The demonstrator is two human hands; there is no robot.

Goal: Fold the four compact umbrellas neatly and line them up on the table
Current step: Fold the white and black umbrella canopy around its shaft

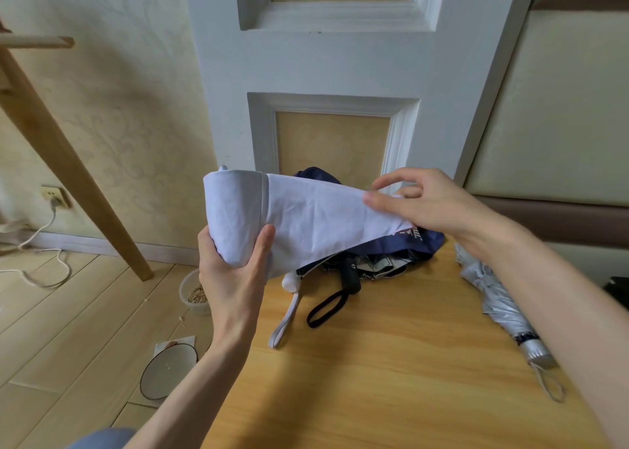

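Observation:
A pale lilac compact umbrella (299, 217) is held above the wooden table (391, 363). My left hand (235, 278) grips its rolled left end from below. My right hand (425, 203) pinches a fold of its canopy at the right end. Its white handle and wrist strap (286, 316) hang down to the table. Behind it lies a navy umbrella (418, 241), loosely bunched, with a black handle (350, 275) and black strap loop. A silver umbrella (500, 302) lies folded along the table's right side, handle toward me.
A white panelled door (340, 67) stands right behind the table. On the wood floor at left are a white plate (166, 370), a small bowl of seeds (195, 295), a slanting wooden leg (68, 162) and a white cable (44, 265).

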